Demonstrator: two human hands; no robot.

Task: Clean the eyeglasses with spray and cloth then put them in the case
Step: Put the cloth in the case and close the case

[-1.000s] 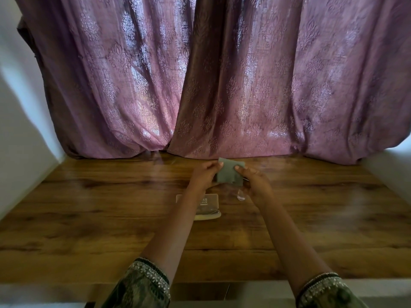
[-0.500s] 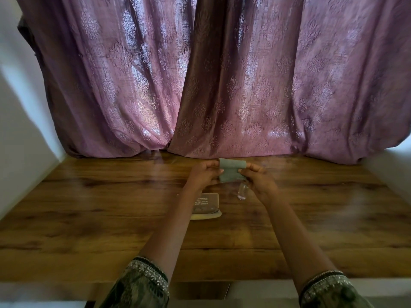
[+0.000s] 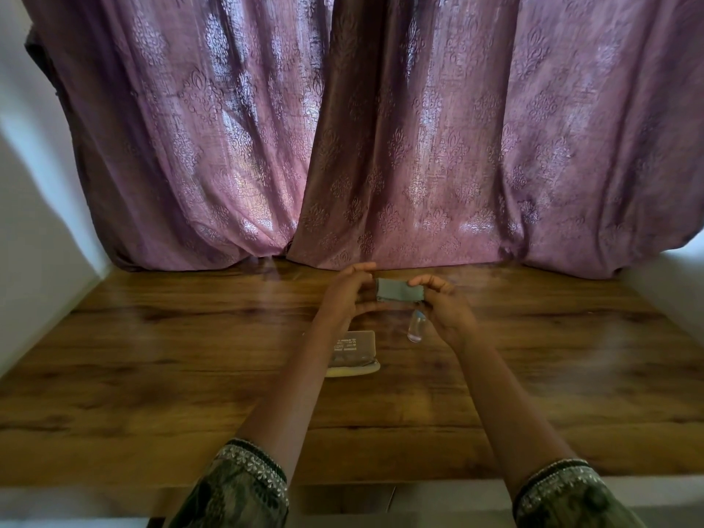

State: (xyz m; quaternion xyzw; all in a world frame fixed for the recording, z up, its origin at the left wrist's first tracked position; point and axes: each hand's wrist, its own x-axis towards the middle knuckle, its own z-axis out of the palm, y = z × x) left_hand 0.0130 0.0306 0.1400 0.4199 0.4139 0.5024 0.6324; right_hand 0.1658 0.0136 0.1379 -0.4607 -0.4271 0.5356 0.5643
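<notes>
Left hand and right hand, fingers curled, pinch opposite ends of a folded grey-green cloth above the wooden surface. A clear spray bottle lies below the right hand, and the case beside the left forearm. Eyeglasses not discernible.

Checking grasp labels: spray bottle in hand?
No, the spray bottle rests on the table; left hand and right hand both pinch the cloth.

We see the cloth above the surface, between left hand and right hand. Case on the surface nearer us, spray bottle just right of it. Curtain behind.
</notes>
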